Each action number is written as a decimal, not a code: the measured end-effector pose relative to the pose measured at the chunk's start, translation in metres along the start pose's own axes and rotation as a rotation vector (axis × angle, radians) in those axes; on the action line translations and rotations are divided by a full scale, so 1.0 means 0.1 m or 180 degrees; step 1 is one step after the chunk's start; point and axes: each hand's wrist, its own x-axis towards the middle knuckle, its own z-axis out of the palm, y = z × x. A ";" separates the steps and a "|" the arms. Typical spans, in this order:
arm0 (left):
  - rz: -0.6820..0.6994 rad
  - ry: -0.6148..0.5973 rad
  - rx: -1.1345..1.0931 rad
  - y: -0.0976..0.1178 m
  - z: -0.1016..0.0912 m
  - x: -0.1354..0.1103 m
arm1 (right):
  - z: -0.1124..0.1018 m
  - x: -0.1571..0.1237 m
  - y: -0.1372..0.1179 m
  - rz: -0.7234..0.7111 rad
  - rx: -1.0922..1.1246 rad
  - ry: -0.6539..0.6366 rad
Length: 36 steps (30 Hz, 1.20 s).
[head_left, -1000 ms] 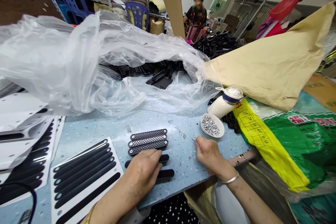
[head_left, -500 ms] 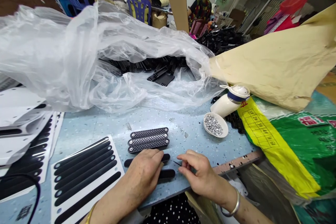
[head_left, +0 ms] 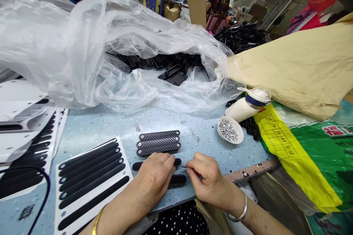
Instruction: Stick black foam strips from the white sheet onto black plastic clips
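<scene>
My left hand (head_left: 154, 180) lies with curled fingers over two smooth black strips (head_left: 178, 180) on the blue table (head_left: 96, 128), pressing them down. My right hand (head_left: 205, 181) is pinched on a thin dark pin or needle whose tip points left at the end of the upper strip. Just beyond my fingers lie three textured black strips (head_left: 158, 143) side by side. A small white dish of silver studs (head_left: 230, 131) sits to the right.
A white sheet of black strip stickers (head_left: 88, 176) lies at the left, more sheets (head_left: 24, 132) beyond it. A big clear plastic bag (head_left: 91, 44) of black parts fills the back. A white bottle (head_left: 245, 105), tan paper and a green-yellow sack (head_left: 311, 143) crowd the right. Another person sits far behind.
My right hand has come left from near the dish of studs to the strips under my left hand, carrying the pin. My left hand has stayed on the strips.
</scene>
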 end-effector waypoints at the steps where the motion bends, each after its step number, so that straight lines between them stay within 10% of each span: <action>1: -0.0006 -0.0021 0.0010 0.01 0.00 0.00 | 0.00 0.01 0.00 -0.0022 0.0006 0.0005; 23: 0.0021 0.0077 -0.0087 0.03 -0.02 0.01 | -0.03 0.10 -0.10 -0.1149 -0.1629 -0.0824; 36: -0.0063 0.0192 -0.0230 0.00 -0.03 0.05 | 0.29 -0.12 0.02 -0.0417 -0.0280 0.0478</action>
